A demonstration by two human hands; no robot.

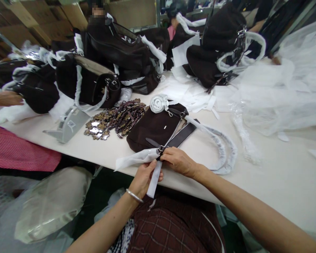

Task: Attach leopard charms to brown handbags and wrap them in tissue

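Note:
A dark brown handbag (150,126) lies on the pale table in front of me, its opening toward the right. My left hand (144,179) pinches a white paper strip (154,179) just below the bag's near corner. At that same corner, my right hand (177,160) has its fingers closed by the metal strap fitting (160,149); what lies under the fingertips is hidden. White wrapping (137,158) trails left from the fitting. Wrapped handles (226,147) loop out to the right, and a coiled white-wrapped strap (158,103) rests on the bag's far end.
A heap of metal and braided charms (118,117) lies left of the bag, beside a grey tape dispenser (68,124). More dark handbags (121,52) stand behind. Clear plastic bags (284,95) cover the right side. A co-worker's hand (5,100) reaches in at left.

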